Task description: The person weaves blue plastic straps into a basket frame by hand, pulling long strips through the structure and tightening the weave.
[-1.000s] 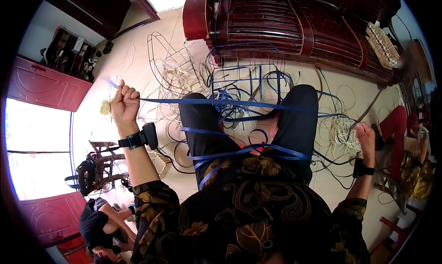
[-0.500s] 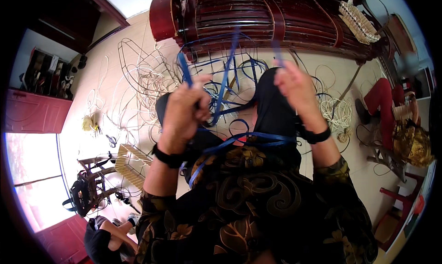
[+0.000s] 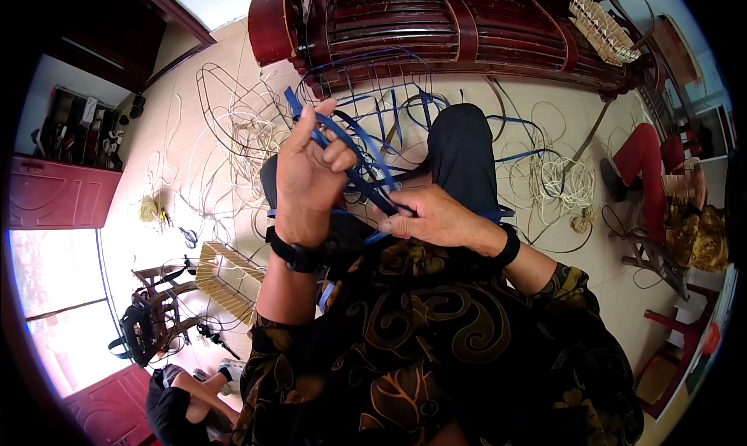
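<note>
My left hand (image 3: pixel 306 178) is raised in front of my lap, its lower fingers curled round a looped blue strap (image 3: pixel 366 160) while the thumb and index finger point up. One strap end sticks out beyond the thumb. Lower and to the right, my right hand (image 3: pixel 438 219) pinches the strap's folded lengths between thumb and fingers. More blue strap crosses my lap and trails past my right knee (image 3: pixel 461 139) to the floor. Beyond my knees stands a dark wire frame (image 3: pixel 380 76) with blue strap on it, partly hidden by my hands.
Pale cord lies tangled on the floor at left (image 3: pixel 245 139) and in a coil (image 3: pixel 568 183) at right. A dark red wooden bench (image 3: pixel 389 18) holds a woven basket (image 3: pixel 603 30). Scissors (image 3: pixel 187 237) and a half-woven basket (image 3: pixel 226 279) lie left. Two people sit nearby, right and lower left.
My right hand has come down and left toward my left hand, and its fingers now pinch the strap. The strap, earlier pulled up, is gathered in loops between both hands.
</note>
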`<action>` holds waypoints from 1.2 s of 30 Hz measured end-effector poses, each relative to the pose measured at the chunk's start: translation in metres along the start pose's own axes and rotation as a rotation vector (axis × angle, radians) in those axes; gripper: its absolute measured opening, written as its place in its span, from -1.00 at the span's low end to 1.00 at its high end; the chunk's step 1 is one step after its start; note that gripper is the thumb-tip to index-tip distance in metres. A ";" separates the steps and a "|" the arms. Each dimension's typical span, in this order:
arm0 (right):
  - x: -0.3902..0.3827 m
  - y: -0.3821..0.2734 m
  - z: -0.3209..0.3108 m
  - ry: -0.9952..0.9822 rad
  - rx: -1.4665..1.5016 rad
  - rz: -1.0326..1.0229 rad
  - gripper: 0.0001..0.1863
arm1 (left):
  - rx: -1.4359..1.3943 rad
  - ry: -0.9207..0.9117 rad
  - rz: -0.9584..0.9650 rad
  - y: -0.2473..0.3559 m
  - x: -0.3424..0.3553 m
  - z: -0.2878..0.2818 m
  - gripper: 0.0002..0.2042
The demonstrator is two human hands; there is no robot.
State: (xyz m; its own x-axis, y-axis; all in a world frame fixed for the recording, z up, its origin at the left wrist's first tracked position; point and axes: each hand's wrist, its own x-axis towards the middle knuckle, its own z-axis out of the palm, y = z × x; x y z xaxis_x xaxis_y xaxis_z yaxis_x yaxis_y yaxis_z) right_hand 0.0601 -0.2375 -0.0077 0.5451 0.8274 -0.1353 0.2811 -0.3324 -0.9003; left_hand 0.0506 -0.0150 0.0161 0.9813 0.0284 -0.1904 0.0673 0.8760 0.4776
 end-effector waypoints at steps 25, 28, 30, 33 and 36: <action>-0.197 0.111 -0.196 0.379 0.360 0.409 -0.81 | -0.169 0.263 0.670 0.325 -0.145 -0.204 -0.62; -0.223 0.120 -0.210 0.670 0.685 0.273 -0.82 | -0.213 0.527 0.807 0.336 -0.161 -0.211 -0.60; -0.215 0.115 -0.211 0.853 0.774 0.270 -0.83 | 0.065 0.452 0.834 0.285 -0.129 -0.151 -0.61; -0.150 0.089 -0.198 1.082 0.753 0.309 -0.86 | 0.388 0.205 0.591 0.183 -0.075 -0.063 -0.72; -0.083 0.058 -0.153 1.075 0.678 0.104 -0.84 | 0.796 0.098 0.255 0.073 -0.025 0.003 -0.77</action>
State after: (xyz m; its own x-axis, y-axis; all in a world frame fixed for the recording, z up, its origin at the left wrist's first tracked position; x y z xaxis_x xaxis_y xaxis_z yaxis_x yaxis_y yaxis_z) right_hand 0.1520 -0.3947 0.0141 0.9919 -0.0757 -0.1016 -0.0861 0.1859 -0.9788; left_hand 0.0315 0.0468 0.0583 0.9661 0.2533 -0.0503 -0.0115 0.2367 0.9715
